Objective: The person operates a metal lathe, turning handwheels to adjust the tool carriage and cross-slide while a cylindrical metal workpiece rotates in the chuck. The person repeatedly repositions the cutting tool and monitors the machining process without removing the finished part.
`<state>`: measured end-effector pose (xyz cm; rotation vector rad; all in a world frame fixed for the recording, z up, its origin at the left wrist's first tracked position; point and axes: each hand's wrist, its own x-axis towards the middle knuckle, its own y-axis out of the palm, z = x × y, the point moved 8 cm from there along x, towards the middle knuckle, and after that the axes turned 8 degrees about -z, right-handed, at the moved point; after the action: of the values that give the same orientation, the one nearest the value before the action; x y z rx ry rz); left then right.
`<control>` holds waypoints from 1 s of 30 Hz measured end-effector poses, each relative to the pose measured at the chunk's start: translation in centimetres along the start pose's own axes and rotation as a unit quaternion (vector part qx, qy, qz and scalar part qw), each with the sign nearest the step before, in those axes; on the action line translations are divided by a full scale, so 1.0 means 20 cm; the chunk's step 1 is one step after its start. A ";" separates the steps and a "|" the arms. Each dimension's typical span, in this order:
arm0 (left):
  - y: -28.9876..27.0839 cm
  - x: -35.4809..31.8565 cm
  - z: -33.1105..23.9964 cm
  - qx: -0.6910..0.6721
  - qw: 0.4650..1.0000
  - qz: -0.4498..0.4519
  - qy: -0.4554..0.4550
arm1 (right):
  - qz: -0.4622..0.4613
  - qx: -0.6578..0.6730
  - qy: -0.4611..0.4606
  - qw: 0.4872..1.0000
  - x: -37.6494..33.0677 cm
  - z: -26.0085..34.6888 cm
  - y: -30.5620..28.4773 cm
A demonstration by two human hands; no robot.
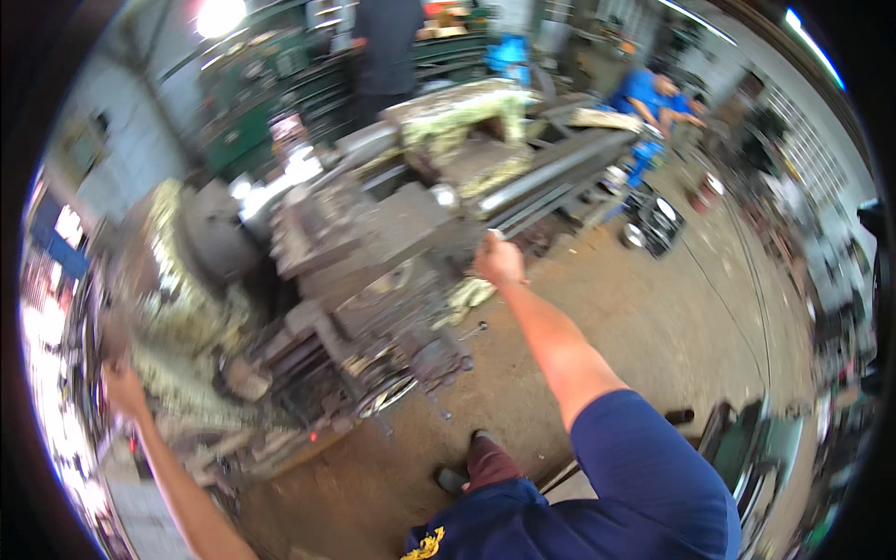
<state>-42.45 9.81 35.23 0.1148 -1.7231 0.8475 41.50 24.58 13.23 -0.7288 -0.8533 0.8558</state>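
A large metal lathe, worn and greasy, stretches in front of me. My left hand reaches to the left end of its pale, paint-worn headstock; motion blur hides its fingers. Stretched out to the right side of the carriage, my right hand has its fingers curled closed, and what they hold, if anything, is too blurred to name. A round dark chuck sits between the headstock and the carriage. Below the carriage are the apron levers and a shiny handwheel rim.
Long bed rails run off toward the back right. A person in dark clothes stands behind the lathe, and a person in blue is farther off. Cables lie on the brown floor. Green machinery stands at lower right.
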 end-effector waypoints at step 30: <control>-0.28 -0.03 -0.17 -0.085 0.986 0.057 -0.131 | -0.016 -0.071 -0.048 0.996 -0.03 0.12 -0.02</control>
<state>-36.86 7.53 37.72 0.0123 -2.0582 0.7902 39.35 24.41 14.49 -0.8004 -1.0161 0.8132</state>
